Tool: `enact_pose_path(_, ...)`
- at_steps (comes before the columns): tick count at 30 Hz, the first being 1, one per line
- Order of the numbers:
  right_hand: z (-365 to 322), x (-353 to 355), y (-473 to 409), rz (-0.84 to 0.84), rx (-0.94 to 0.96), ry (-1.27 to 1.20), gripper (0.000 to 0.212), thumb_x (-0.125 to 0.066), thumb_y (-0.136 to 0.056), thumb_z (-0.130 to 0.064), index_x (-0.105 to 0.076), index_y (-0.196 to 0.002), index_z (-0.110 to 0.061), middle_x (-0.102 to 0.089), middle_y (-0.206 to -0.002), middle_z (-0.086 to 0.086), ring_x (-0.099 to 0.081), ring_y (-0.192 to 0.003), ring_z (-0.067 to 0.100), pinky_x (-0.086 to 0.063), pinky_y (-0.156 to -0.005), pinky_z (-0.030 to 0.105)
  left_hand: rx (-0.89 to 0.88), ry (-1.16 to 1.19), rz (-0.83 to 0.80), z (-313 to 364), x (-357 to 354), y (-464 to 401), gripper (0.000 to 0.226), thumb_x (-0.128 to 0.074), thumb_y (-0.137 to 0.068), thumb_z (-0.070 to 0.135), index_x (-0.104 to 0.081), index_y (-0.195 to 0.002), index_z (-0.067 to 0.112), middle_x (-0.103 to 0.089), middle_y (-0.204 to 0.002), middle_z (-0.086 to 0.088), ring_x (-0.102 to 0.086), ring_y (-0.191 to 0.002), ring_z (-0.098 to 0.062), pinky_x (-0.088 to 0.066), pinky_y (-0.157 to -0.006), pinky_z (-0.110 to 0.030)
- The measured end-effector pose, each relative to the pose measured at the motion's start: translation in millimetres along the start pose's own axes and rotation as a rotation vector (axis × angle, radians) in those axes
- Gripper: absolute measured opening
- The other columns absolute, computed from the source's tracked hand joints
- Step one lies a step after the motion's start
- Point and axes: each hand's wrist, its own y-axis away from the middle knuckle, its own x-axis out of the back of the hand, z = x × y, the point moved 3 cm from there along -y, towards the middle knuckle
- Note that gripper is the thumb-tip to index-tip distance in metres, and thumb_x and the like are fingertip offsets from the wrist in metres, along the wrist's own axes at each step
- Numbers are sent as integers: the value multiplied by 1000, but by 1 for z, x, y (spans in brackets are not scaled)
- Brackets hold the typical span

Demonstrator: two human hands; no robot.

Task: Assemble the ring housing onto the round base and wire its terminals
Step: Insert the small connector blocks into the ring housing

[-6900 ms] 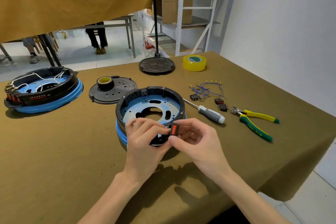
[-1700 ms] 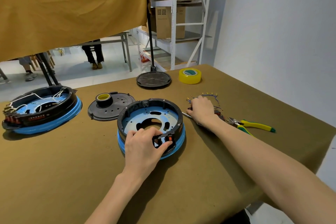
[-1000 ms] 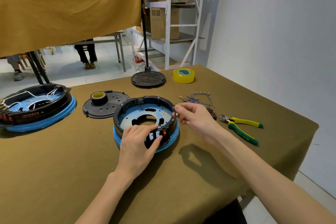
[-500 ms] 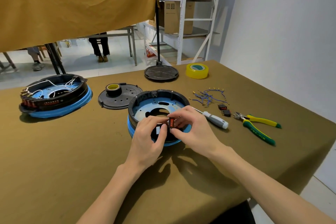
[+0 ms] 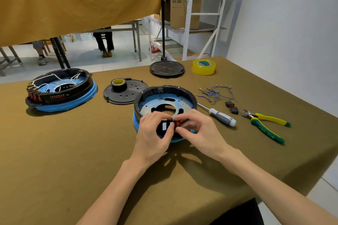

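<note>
Black plastic formed the ring housing (image 5: 165,91), seated on the blue round base (image 5: 136,124) near the middle of the tabletop (image 5: 73,151); both hands met at its near rim — the left hand (image 5: 153,133) curled against the housing wall, the right hand (image 5: 197,131) pinching a small red switch (image 5: 177,124) against it. Toward the right edge lay loose blue wires (image 5: 215,93), two spare switches (image 5: 232,107), a screwdriver (image 5: 220,116) and yellow-green pliers (image 5: 265,124); a wired unit (image 5: 60,89) sat by the left edge.
</note>
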Motion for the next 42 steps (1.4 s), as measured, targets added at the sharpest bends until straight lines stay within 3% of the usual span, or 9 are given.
enact_pose_path(8,6,1,6,16,-30,-53,33,-73,-90,1,-75,-113,-22,-66,-112,-5,-77,-89,22,-63,-80,34,-20,-6,12,-2,-1,0,16,-67,-94,35,-69,-107,27,-67,-104,15,-60,-106,-4,-44,-97,-33)
enact_pose_path(15,7,0,9,-1,-12,-21,30,-74,-89,0,-78,-110,-21,-66,-108,-9,-71,-98,21,-62,-81,32,-14,-24,2,0,-2,0,18,-65,-92,33,-70,-105,23,-67,-106,11,-59,-109,-5,-42,-100,-32)
enact_pose_path(19,9,0,9,-12,7,3,31,-74,-89,2,-78,-109,-22,-66,-107,-8,-71,-97,20,-61,-81,29,-2,-68,18,3,2,0,30,-63,-91,34,-67,-118,23,-68,-111,13,-58,-113,-4,-33,-106,-26)
enact_pose_path(23,15,7,13,24,-21,-9,31,-74,-88,4,-77,-109,-19,-68,-110,-2,-74,-94,18,-62,-78,27,40,-142,-5,1,4,-1,31,-68,-89,32,-70,-118,20,-67,-116,8,-56,-116,-9,-26,-108,-22)
enact_pose_path(27,19,12,14,69,-133,-198,26,-74,-89,1,-75,-109,-16,-76,-108,3,-78,-82,25,-63,-69,30,47,-217,-55,0,2,-2,33,-71,-88,34,-72,-118,20,-72,-111,7,-58,-110,-13,-29,-103,-26)
enact_pose_path(33,15,16,6,89,-314,-746,20,-78,-82,-14,-78,-101,-15,-74,-101,23,-76,-89,36,-63,-75,32,45,-202,-49,0,3,-3,33,-64,-90,41,-74,-115,20,-74,-106,9,-57,-104,-10,-25,-101,-19)
enact_pose_path(37,18,13,5,82,-345,-732,21,-75,-83,-10,-77,-104,-14,-73,-107,25,-76,-90,37,-63,-73,32,52,-151,-20,3,3,-3,34,-56,-94,44,-73,-115,23,-73,-107,11,-55,-106,-4,-22,-104,-16)
enact_pose_path(42,20,10,6,84,-444,-808,28,-77,-80,-8,-73,-108,-11,-73,-112,23,-76,-92,37,-62,-73,31,20,-49,25,10,4,0,34,-58,-96,40,-69,-126,28,-68,-117,18,-51,-118,-1,-27,-107,-26)
